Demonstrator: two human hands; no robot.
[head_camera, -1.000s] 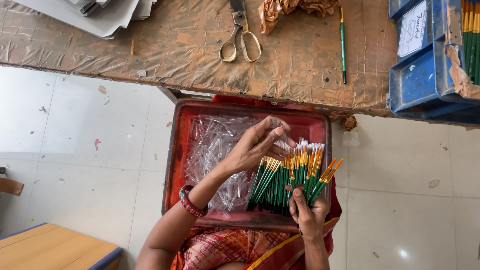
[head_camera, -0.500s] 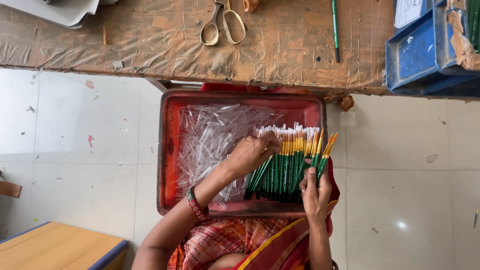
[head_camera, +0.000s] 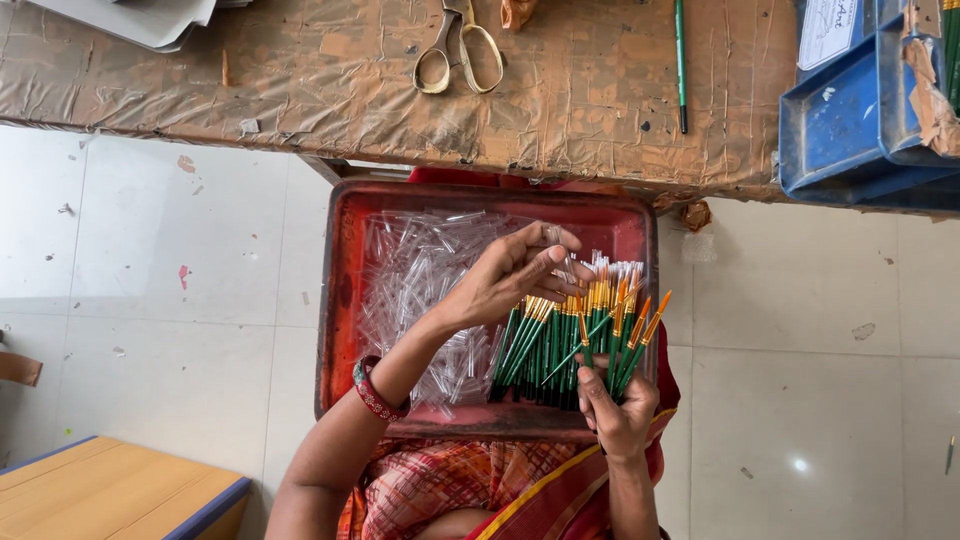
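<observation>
Red tray (head_camera: 338, 300) sits on the person's lap, just below the edge of a brown paper-covered table (head_camera: 300, 70). Left half of tray holds a heap of clear plastic tubes (head_camera: 415, 275); right half is covered by a fan of green-handled brushes (head_camera: 560, 335) w/ orange ferrules & white tips.

Right hand (head_camera: 618, 415) grips the fan at the lower handle ends, fingers closed around the bunch, tips pointing away from the body. Left hand (head_camera: 510, 275) hovers over the brush tips, thumb & fingers pinched together on what looks like one small clear tube, though it's too small to be sure. Red bangles (head_camera: 375, 392) on left wrist.

On table: scissors (head_camera: 458, 48), a single green brush (head_camera: 680, 60), blue bins (head_camera: 860, 110) at right. Wooden bench corner (head_camera: 110, 490) bottom left, on white tiled floor.
</observation>
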